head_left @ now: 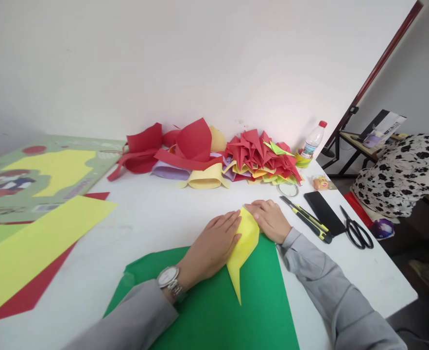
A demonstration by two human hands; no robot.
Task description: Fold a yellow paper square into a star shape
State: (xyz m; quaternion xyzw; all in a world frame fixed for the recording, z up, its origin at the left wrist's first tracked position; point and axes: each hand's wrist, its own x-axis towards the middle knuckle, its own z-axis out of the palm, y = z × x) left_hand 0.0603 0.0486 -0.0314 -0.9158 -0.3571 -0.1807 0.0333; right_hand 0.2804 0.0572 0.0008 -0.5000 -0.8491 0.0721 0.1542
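A folded piece of yellow paper (246, 238) lies on a green sheet (236, 311), its narrow point toward me. My left hand (214, 243), with a silver watch (168, 277) at the wrist, lies nearly flat along the paper's left side, fingers stretched out and the fingertips on it. At the paper's upper right edge, my right hand (268, 221) has its fingers bent and pressed together on the top corner. The undersides of both hands are hidden.
On the right lie a utility knife (307, 218), a black phone (324, 213) and scissors (356, 231). Red folded papers (250, 150), red paper shapes (194, 141) and a bottle (312, 141) line the wall. Yellow strips (46, 248) cover the left; another person's patterned clothing (407, 170) shows far right.
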